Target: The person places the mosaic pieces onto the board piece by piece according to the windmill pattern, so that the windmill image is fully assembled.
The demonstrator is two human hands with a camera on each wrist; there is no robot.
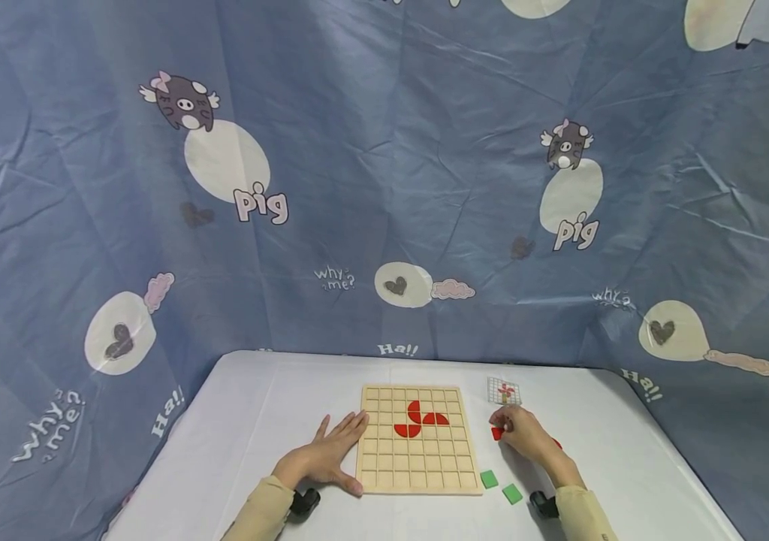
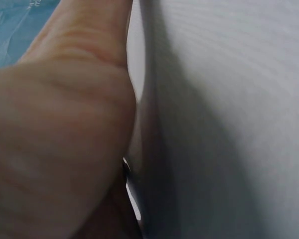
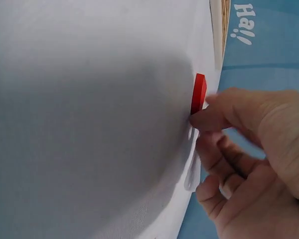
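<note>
My left hand (image 1: 330, 454) lies with spread fingers along the left side of a wooden grid board (image 1: 374, 462), fingertips and thumb right at its edge. Three red half-round pieces (image 1: 435, 419) sit in the board's squares, grouped a little above the middle. To the right of the board, my right hand (image 1: 521, 432) pinches a red piece (image 1: 496, 433) between thumb and forefinger, low over the white table. In the right wrist view that red piece (image 3: 197, 94) stands on edge, its lower end at the fingertips. The left wrist view shows mostly the left hand (image 2: 55, 144), close up.
A small gridded pattern card (image 1: 504, 391) lies just beyond the right hand. Two green squares (image 1: 489, 479) (image 1: 512, 494) are near the board's lower right corner. Another bit of red (image 1: 556, 443) peeks out behind the right wrist. A blue printed curtain (image 1: 398, 188) surrounds the white table (image 1: 290, 383).
</note>
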